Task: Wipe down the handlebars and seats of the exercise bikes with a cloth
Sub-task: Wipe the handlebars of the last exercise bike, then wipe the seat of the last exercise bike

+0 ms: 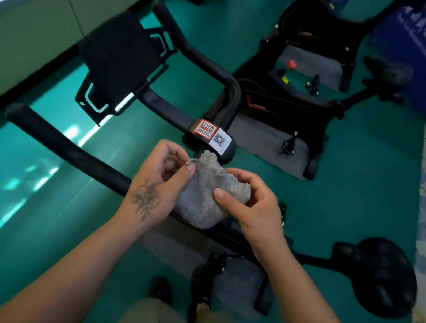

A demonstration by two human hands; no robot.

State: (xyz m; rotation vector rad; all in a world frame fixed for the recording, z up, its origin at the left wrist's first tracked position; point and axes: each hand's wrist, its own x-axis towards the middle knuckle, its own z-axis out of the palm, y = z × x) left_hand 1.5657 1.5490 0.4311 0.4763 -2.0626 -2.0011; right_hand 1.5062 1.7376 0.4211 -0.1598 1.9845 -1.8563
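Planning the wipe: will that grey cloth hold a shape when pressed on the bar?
Probably not: the grey cloth bunches and sags between the left hand and right hand, so it looks floppy and light. Its nubby surface should grip, not slide.

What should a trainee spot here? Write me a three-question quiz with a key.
1. True or false: both hands hold the cloth.
2. Which stickers sit on the near bike's stem? A) QR codes B) arrows C) stars
3. Fill in: the near seat lies to the person's ____.

Key:
1. True: left hand and right hand grip the cloth.
2. A: QR codes.
3. Right: seat; handlebar runs left.
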